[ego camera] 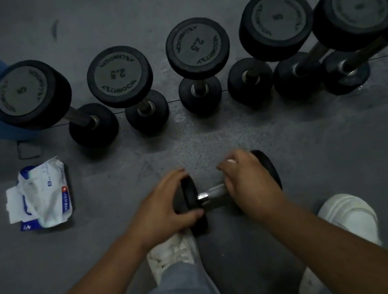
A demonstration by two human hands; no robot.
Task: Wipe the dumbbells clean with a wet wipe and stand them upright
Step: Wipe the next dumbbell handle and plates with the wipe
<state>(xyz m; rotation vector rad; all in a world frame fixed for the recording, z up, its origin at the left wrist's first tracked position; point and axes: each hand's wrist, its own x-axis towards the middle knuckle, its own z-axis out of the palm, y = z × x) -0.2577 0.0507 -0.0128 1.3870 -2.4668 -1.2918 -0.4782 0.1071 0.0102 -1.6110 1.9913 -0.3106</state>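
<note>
Forearms reach over white shoes (pixel 351 217): left hand (pixel 167 204) grips 1 head of the dumbbell (pixel 210 193) lying on the floor (pixel 329 133); right hand (pixel 246 179) clasps a wipe (pixel 231 161) around its handle. Behind, 6 upright dumbbells (pixel 198 51); far left, wipe pack (pixel 43 197).

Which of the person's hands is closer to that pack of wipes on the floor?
Left. The left hand grips the end of the lying dumbbell nearer the pack; the right hand is farther off, over the handle's other end.
</note>
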